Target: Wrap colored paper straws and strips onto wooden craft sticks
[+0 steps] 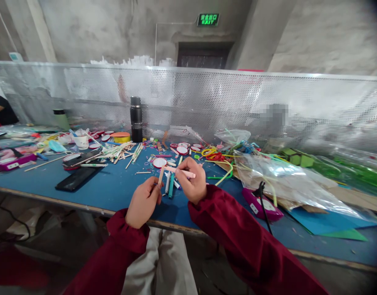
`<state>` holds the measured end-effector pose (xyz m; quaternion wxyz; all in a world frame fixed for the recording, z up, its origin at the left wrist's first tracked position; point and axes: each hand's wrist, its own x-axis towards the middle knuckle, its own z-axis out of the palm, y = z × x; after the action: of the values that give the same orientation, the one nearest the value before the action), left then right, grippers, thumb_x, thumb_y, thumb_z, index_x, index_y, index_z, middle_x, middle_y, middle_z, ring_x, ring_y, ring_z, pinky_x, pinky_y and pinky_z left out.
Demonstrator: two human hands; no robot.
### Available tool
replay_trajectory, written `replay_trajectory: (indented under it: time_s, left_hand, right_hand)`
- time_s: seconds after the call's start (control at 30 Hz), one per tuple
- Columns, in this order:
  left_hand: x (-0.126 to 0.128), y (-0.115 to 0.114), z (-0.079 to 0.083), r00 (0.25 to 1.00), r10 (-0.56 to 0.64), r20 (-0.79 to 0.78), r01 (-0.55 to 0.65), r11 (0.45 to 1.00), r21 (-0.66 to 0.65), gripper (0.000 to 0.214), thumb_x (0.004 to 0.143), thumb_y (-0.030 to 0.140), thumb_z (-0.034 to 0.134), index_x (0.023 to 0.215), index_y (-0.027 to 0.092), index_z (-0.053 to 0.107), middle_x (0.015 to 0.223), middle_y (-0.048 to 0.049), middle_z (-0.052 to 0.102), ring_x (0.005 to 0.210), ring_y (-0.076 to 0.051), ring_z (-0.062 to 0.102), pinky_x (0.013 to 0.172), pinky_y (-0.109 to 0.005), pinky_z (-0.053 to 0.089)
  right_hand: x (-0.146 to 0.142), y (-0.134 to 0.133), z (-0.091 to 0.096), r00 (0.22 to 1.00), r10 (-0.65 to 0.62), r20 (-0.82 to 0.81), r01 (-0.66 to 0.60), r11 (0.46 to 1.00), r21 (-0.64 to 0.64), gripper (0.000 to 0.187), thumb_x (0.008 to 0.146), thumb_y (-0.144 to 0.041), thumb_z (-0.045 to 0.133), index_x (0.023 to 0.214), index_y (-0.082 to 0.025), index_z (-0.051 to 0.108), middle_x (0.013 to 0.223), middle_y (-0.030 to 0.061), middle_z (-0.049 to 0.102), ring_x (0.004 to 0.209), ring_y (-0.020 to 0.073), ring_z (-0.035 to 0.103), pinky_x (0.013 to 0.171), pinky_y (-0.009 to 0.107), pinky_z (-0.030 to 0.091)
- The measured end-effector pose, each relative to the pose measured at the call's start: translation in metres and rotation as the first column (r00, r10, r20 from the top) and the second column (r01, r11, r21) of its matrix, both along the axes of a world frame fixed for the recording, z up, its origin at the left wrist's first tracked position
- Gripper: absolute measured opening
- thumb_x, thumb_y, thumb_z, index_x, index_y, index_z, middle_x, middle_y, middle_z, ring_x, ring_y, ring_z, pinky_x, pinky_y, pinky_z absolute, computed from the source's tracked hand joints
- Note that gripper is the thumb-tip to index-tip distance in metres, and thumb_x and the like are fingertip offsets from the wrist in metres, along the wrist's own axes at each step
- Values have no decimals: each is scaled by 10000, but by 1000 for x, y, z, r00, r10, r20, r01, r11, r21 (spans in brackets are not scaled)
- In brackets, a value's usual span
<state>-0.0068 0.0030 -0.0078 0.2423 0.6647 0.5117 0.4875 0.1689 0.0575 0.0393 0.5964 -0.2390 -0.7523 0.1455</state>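
Observation:
My left hand [145,200] is closed on a flat wooden craft stick [161,177], which stands up tilted above the table edge. My right hand [193,180] pinches a pale pink marker pen [187,173], its tip end pointing left toward the stick's upper part. Whether tip and stick touch I cannot tell. Just beyond and below the hands lie a teal marker [171,187] and a grey marker [167,183] on the blue table. A round white disc with a red rim [160,163] lies behind the stick.
Black phone [76,179], loose sticks [122,152] and a black bottle [136,121] stand or lie to the left. On the right are a purple box with a cable [262,207], clear plastic bags [287,180] and coloured sheets [326,223]. A perforated metal screen [200,102] runs behind.

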Motion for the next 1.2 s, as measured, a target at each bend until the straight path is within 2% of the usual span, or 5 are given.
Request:
replay_trajectory:
  time_s: [0.57,0.73,0.87,1.03,1.2]
  left_hand:
    - [1,-1,2,1000,-4,3,4,1000,-2,229,1004,394,443,928,230,584,564,59,594,556,-158,535,622,-276,383]
    - [1,0,1,1000,-3,5,3,1000,-1,232,999,397,440,939,231,591,567,54,605,562,-166,549,619,-275,387]
    - [1,-1,1,1000,3,-1,-3,1000,3,242,997,403,438,937,229,596,567,48,609,563,-172,552,620,-279,386]
    - [1,-2,2,1000,2,-11,-2,1000,7,240,999,401,440,923,229,589,569,50,607,567,-169,551,629,-277,387]
    - [2,-2,4,1000,-6,-1,6,1000,0,253,1006,418,437,928,225,582,567,53,601,563,-163,541,627,-277,384]
  right_hand:
    - [0,-1,1,1000,-17,11,18,1000,-21,122,873,-231,589,763,-229,534,598,-57,511,513,115,442,519,268,341]
    - [0,-2,2,998,-66,-14,66,998,2,143,870,-225,594,744,-227,529,584,-61,479,513,113,423,524,272,325]
    - [0,-2,1,1000,0,8,1,1000,-22,131,876,-235,588,759,-229,528,591,-59,488,505,113,420,513,273,324]
    - [-1,-1,1,997,-68,-23,67,998,-21,136,872,-233,594,753,-230,528,600,-54,497,523,119,434,527,275,335]
    - [-1,-1,1,1000,-10,7,10,1000,-21,120,867,-227,586,760,-230,532,597,-54,497,524,121,432,532,276,335]
